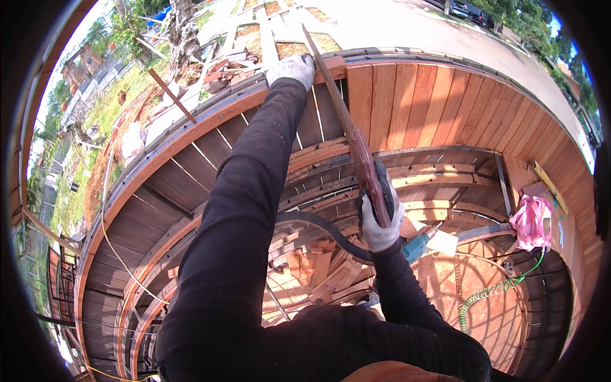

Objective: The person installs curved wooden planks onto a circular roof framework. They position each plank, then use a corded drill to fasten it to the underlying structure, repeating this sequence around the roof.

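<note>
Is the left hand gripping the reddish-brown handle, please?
No, the right hand grips the handle; the left hand is beside the blade.

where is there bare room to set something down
Orange planks between the long brown tool and yellow strip look bare, slope unclear; so does floor below the green hose. Crowded: wood offcuts and around the teal power tool.

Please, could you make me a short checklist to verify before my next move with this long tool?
1. Right hand closed around the handle of the long tool: ok.
2. Left hand supported: ok, it appears to rest on the curved wooden rim.
3. Left hand well clear of the long tool: not ok, I would say; the tool passes close on its right.
4. Gloves worn on both hands: ok.
5. Teal power tool away from the right forearm: not ok, it looks close.
6. Condition of the long tool's edge: cannot tell.
</note>
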Demonstrator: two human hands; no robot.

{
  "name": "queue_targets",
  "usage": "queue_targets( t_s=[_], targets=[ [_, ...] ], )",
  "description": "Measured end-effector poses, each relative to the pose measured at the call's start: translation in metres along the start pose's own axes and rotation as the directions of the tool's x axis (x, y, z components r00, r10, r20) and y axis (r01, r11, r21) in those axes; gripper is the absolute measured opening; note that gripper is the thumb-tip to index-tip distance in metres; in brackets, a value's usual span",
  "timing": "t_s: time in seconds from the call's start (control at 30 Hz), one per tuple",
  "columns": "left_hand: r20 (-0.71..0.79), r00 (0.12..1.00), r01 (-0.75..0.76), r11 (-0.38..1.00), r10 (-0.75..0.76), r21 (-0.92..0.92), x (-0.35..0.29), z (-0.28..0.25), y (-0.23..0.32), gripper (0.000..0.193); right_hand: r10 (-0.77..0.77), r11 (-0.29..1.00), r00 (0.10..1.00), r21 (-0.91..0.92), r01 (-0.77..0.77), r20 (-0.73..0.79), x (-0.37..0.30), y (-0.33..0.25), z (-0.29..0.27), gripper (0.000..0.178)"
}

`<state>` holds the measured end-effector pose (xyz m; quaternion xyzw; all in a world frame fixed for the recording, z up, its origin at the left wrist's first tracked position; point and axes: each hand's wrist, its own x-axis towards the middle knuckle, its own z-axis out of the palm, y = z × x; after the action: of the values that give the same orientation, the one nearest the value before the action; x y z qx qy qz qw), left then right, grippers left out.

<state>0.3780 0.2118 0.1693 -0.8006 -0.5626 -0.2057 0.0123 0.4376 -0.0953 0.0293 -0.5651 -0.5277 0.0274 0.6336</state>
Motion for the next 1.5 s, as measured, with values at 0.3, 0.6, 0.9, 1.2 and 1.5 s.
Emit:
queue_targets(
  t_s=[0.3, 0.6, 0.9, 1.2, 1.5],
  targets=[
    [-0.034, 0.997, -0.073, 0.996, 0.074, 0.043, -0.006, 0.001, -0.002, 0.054, -0.066, 0.994, 0.997, 0.081, 0.070, -0.047, 0.056, -0.015, 0.014, 0.051],
    [0.005, 0.997, -0.082, 0.994, 0.081, 0.066, -0.006, 0.005, -0.004, 0.056, -0.021, 0.994, 0.999, 0.105, 0.023, -0.025, 0.037, -0.033, -0.004, 0.053],
    [-0.012, 0.999, -0.036, 0.997, 0.037, 0.070, 0.000, 0.000, -0.001, 0.054, 0.029, 0.998, 0.997, 0.056, -0.033, 0.069, 0.006, -0.023, -0.020, 0.054],
    [0.024, 0.996, -0.084, 0.996, 0.084, 0.031, -0.001, -0.001, -0.002, 0.056, -0.062, 0.998, 0.997, 0.027, 0.064, -0.054, 0.048, -0.019, 0.011, 0.050],
    [0.009, 0.993, -0.117, 0.992, 0.117, 0.054, -0.011, 0.002, -0.005, 0.058, -0.016, 0.998, 1.000, -0.053, 0.016, 0.014, 0.022, 0.002, -0.003, 0.048]
  ],
)
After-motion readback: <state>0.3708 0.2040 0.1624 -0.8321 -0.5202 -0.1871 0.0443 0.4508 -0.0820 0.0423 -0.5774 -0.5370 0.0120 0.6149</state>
